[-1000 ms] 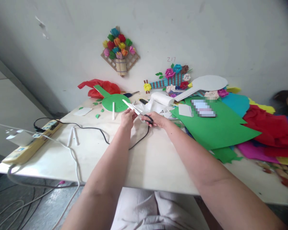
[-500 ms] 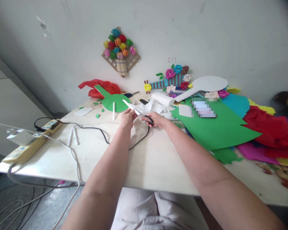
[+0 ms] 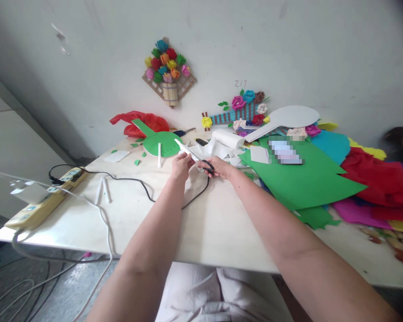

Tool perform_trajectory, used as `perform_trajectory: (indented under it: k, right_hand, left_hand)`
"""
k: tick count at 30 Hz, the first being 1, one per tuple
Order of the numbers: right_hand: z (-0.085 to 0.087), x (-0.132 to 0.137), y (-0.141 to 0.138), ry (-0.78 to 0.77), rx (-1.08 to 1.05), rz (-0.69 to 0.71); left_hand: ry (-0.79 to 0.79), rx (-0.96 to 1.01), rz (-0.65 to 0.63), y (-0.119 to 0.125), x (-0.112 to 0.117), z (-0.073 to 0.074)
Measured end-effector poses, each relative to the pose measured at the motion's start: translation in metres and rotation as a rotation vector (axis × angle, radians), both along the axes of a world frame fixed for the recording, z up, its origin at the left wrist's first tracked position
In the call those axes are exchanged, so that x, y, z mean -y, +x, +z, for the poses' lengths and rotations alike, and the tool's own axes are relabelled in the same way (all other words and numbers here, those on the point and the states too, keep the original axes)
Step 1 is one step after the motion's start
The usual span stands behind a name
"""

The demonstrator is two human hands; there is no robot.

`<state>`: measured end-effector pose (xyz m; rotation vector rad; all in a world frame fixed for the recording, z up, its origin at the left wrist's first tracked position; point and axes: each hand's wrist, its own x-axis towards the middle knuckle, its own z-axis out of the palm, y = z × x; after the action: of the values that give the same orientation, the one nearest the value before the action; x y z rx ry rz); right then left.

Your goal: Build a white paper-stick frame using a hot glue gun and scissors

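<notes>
Over the middle of the pale table (image 3: 208, 223) my left hand (image 3: 180, 166) pinches a narrow white paper strip (image 3: 183, 147) that points up and to the left. My right hand (image 3: 218, 168) is closed round black-handled scissors (image 3: 206, 165), whose blades meet the strip. Both hands are close together, just in front of a green paddle-shaped cutout (image 3: 161, 143) with a white stick (image 3: 159, 155) lying across it.
A black cable (image 3: 134, 181) runs from a beige power strip (image 3: 43, 201) at the left edge to my hands. Two white sticks (image 3: 102, 190) lie beside it. Green (image 3: 298, 174), red and blue paper sheets pile at the right. Paper-flower crafts hang on the wall (image 3: 169, 67).
The white paper strip has tilted slightly and looks narrower; my hands have shifted a little but stay in the same spot.
</notes>
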<state>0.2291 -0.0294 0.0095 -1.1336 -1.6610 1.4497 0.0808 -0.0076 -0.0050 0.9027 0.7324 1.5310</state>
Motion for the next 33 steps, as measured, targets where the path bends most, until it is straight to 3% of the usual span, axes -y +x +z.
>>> perform_trajectory:
  k: [18, 33]
  right_hand:
    - [-0.004, -0.001, -0.003, 0.013, -0.067, -0.040]
    - [0.000, -0.008, -0.002, 0.002, -0.012, 0.048]
  left_hand:
    - [0.010, 0.017, -0.011, -0.002, -0.003, -0.002]
    - [-0.011, -0.032, -0.044, 0.000, -0.001, -0.004]
